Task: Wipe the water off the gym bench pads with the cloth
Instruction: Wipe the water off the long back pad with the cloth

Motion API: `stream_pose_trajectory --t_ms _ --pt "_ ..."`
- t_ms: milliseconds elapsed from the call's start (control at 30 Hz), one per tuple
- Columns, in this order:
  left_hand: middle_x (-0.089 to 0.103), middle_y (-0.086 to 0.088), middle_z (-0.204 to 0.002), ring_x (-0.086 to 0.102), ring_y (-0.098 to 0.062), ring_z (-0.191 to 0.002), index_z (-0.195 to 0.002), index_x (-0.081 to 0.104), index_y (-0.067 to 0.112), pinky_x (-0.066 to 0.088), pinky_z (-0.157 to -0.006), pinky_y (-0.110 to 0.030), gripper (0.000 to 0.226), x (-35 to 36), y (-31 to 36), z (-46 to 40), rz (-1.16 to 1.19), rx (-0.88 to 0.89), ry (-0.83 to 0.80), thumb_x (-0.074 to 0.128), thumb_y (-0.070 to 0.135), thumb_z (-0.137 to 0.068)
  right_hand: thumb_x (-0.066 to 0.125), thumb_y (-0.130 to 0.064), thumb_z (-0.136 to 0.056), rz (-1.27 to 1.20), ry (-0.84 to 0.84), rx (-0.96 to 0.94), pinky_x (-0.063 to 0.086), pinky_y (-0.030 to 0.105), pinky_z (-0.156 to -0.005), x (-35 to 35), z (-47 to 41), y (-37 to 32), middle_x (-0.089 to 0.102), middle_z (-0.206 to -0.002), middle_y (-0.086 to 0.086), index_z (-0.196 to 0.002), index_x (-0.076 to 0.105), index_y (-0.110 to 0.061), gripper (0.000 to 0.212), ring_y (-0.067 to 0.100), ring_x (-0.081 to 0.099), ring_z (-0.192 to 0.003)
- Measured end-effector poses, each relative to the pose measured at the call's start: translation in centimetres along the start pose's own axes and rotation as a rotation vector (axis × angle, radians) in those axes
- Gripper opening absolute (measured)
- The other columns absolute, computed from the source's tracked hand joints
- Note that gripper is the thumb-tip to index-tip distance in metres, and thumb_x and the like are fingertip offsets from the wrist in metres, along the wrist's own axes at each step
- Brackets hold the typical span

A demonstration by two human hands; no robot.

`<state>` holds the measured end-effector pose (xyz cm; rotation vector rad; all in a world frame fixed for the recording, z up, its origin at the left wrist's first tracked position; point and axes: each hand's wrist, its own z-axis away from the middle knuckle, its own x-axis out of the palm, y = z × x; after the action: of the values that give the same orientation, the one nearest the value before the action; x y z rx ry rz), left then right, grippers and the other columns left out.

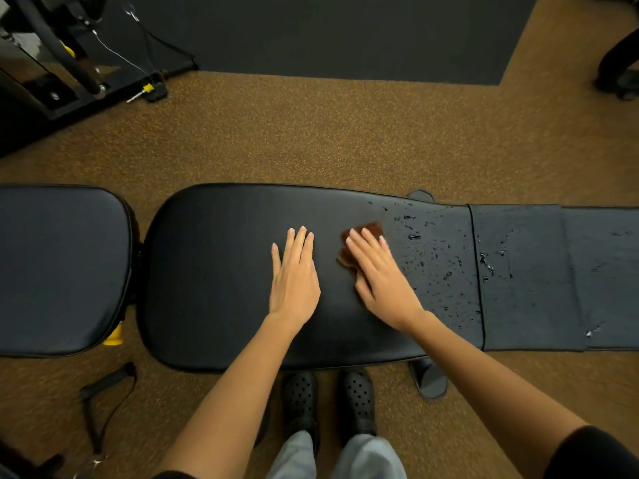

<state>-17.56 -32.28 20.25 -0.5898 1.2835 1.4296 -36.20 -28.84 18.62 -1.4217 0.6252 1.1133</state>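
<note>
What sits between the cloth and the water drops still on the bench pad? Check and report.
Nothing visible. The right hand presses the brown cloth flat on the bench pad, and the water drops begin just to its right on bare black pad. The left hand rests flat on the other side, out of that path.

I see the long bench pad [242, 271] in glossy black, its right stretch speckled with clear water beads [435, 257] that catch white glints. The cloth [363, 231] is reddish brown with a paler tan edge. A second pad [62, 267] on the left looks black with a greyish sheen, and a yellow knob [116, 335] shows beside it. The floor [311, 140] is ochre flecked with dark specks; the mat [328, 32] beyond is plain charcoal. My clogs [328, 402] are black with dotted holes, my trousers [339, 458] light grey
</note>
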Motion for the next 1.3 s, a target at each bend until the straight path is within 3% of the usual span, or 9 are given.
stream_pose_trajectory --t_ms 133,300,400,600,800,933,1167,1300 --pt "-0.002 0.000 -0.161 -0.010 -0.017 -0.147 -0.152 0.003 0.016 0.001 -0.120 -0.045 0.054 0.4 1.1 -0.7 -0.014 0.052 -0.070 0.025 0.015 -0.103 0.036 -0.023 -0.096 0.091 -0.068 -0.116 0.003 0.039 -0.123 -2.0 2.3 2.8 0.021 -0.161 0.005 -0.151 0.032 -0.011 0.056 0.022 0.009 -0.151" --pt "0.005 0.002 -0.160 -0.003 -0.016 -0.147 -0.152 0.005 0.017 0.000 -0.120 -0.046 0.055 0.6 1.2 -1.0 -0.085 0.035 -0.034 0.028 0.015 -0.102 0.035 -0.019 -0.097 0.060 0.080 0.097 0.000 0.039 -0.123 -2.6 -1.1 4.3 0.018 -0.162 0.010 -0.152 0.029 -0.010 0.056 0.025 0.004 -0.151" --pt "0.011 0.003 -0.160 0.001 -0.015 -0.147 -0.151 0.011 0.018 -0.001 -0.120 -0.046 0.056 0.7 1.1 -1.0 -0.039 0.029 -0.008 0.032 0.011 -0.100 0.039 -0.013 -0.096 0.019 0.134 0.178 -0.002 0.039 -0.122 -2.4 -5.6 3.9 0.026 -0.158 0.014 -0.149 0.033 -0.003 0.054 0.031 0.012 -0.149" --pt "0.017 0.000 -0.158 0.004 -0.015 -0.147 -0.150 0.020 0.015 0.003 -0.121 -0.042 0.057 1.1 1.2 -0.9 0.105 0.025 0.016 0.035 0.002 -0.097 0.032 -0.021 -0.097 0.016 0.096 0.075 0.006 0.045 -0.122 -0.1 -7.1 0.4 0.032 -0.155 0.018 -0.146 0.035 0.003 0.055 0.034 0.021 -0.147" --pt "-0.006 0.004 -0.160 -0.014 -0.013 -0.145 -0.149 -0.006 0.025 -0.003 -0.119 -0.045 0.051 1.8 0.6 0.0 0.003 0.037 -0.072 0.016 0.027 -0.103 0.038 -0.022 -0.100 0.048 0.004 -0.074 0.005 0.042 -0.123 1.0 1.5 -0.9 0.022 -0.161 0.008 -0.152 0.027 -0.007 0.056 0.022 0.009 -0.151" --pt "-0.006 0.009 -0.158 -0.015 -0.014 -0.145 -0.150 -0.001 0.032 -0.007 -0.115 -0.053 0.056 2.0 -0.3 0.8 -0.037 0.030 -0.053 -0.002 0.041 -0.095 0.040 -0.026 -0.100 0.042 -0.037 -0.106 0.004 0.039 -0.124 0.3 4.4 0.5 0.022 -0.161 0.002 -0.152 0.029 -0.012 0.055 0.017 0.008 -0.151" --pt "-0.005 0.015 -0.157 -0.016 -0.009 -0.145 -0.148 0.003 0.040 -0.012 -0.114 -0.054 0.053 2.4 -1.3 1.3 0.058 0.005 -0.040 -0.001 0.047 -0.095 0.045 -0.024 -0.099 -0.027 -0.020 -0.058 0.006 0.044 -0.123 1.6 3.2 -2.2 0.024 -0.160 0.006 -0.151 0.030 -0.009 0.056 0.018 0.006 -0.151" --pt "-0.006 0.017 -0.157 -0.017 -0.007 -0.144 -0.146 0.002 0.043 -0.013 -0.114 -0.055 0.054 2.4 -0.7 1.3 0.131 -0.029 -0.046 -0.003 0.054 -0.093 0.040 -0.027 -0.100 0.031 -0.174 -0.266 0.000 0.043 -0.123 3.0 4.5 -3.9 0.020 -0.161 0.006 -0.152 0.028 -0.010 0.056 0.020 0.001 -0.151"
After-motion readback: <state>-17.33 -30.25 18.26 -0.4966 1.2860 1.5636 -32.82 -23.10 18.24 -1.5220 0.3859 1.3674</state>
